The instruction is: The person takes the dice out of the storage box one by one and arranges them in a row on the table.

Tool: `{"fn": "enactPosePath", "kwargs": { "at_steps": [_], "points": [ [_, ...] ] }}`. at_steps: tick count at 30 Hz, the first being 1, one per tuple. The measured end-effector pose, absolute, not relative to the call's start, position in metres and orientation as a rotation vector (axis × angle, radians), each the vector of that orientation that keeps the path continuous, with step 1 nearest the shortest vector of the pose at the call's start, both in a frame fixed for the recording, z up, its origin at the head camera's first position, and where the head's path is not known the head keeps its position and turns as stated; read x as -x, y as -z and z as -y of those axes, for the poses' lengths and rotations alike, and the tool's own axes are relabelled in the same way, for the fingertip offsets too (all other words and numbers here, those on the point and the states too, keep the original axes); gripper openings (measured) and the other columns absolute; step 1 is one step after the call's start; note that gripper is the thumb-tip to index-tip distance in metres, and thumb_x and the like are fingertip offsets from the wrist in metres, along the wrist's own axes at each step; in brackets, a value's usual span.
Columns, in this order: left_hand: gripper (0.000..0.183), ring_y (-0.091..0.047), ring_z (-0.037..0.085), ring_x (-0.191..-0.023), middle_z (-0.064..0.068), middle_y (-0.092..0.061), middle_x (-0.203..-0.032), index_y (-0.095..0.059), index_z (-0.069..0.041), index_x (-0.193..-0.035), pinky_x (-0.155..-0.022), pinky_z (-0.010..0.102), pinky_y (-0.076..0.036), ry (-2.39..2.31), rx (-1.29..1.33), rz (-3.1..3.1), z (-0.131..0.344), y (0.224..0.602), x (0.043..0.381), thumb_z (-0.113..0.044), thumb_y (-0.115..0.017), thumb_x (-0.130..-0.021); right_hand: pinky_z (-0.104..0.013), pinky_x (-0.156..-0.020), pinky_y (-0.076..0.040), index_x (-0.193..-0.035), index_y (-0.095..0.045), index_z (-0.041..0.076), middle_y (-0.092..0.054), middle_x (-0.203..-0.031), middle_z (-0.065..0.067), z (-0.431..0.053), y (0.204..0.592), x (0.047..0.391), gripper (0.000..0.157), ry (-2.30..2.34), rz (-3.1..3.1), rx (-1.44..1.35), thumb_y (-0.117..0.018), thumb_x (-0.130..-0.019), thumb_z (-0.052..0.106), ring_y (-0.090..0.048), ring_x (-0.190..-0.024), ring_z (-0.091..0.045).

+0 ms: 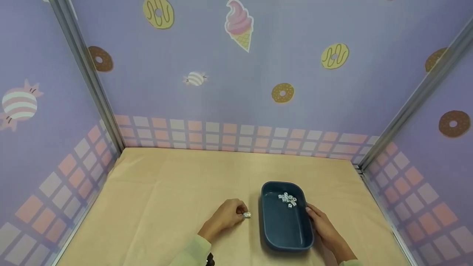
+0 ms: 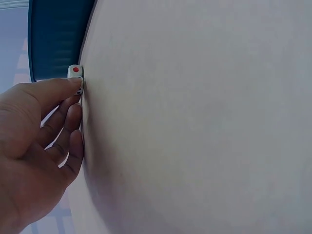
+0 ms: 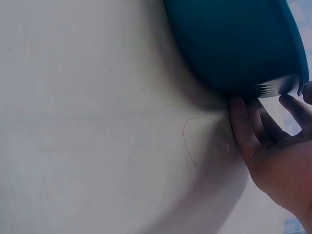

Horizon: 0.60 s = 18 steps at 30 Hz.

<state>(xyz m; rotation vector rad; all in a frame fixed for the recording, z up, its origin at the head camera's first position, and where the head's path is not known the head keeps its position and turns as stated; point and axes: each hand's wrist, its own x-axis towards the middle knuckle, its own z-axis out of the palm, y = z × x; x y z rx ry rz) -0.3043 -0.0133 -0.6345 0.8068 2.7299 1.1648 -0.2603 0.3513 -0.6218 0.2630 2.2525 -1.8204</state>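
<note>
My left hand (image 1: 228,215) is low over the cloth, just left of a dark blue tray (image 1: 283,229). Its thumb and fingers pinch a small white die (image 2: 79,89). A second die with a red dot (image 2: 75,71) sits right against the first, on the side toward the tray. Several white dice (image 1: 287,198) lie in a loose cluster in the tray's far half. At the tray's right side, my right hand (image 1: 328,228) grips the wall, thumb over the rim and fingers against the outside, as the right wrist view shows.
A beige cloth (image 1: 177,192) covers the tabletop. Purple walls (image 1: 221,99) with sweets printed on them enclose the back and both sides, joined by metal posts (image 1: 88,77) at the corners. A thin hair (image 3: 185,136) lies near the right hand.
</note>
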Motion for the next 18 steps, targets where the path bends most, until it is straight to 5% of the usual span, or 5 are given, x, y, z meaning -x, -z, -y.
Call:
{"fn": "enactPosePath", "kwargs": {
  "at_steps": [8,18],
  "points": [
    [0.009,-0.056,0.010,-0.079,-0.002,-0.064,-0.091,-0.073,-0.014,-0.097,-0.072,0.026,-0.048,-1.176,-0.794,-2.715,0.012,0.633,0.305,-0.013,-0.074,-0.088,-0.060,-0.116,-0.016,-0.152,-0.038,0.009,-0.031,-0.158,-0.018,-0.352,0.621,0.260,0.054,1.861,-2.254,-0.230,-0.043,-0.105,0.036,-0.025,-0.146,-0.039],
    [0.034,-0.061,0.026,-0.106,0.005,-0.062,-0.112,-0.066,-0.006,-0.118,-0.089,0.036,-0.051,-1.315,-0.791,-2.619,0.005,0.605,0.303,-0.017,-0.076,-0.087,-0.056,-0.117,-0.019,-0.152,-0.039,0.008,-0.033,-0.157,-0.018,-0.351,0.622,0.259,0.054,1.858,-2.266,-0.222,-0.043,-0.105,0.036,-0.027,-0.146,-0.039]
  ]
}}
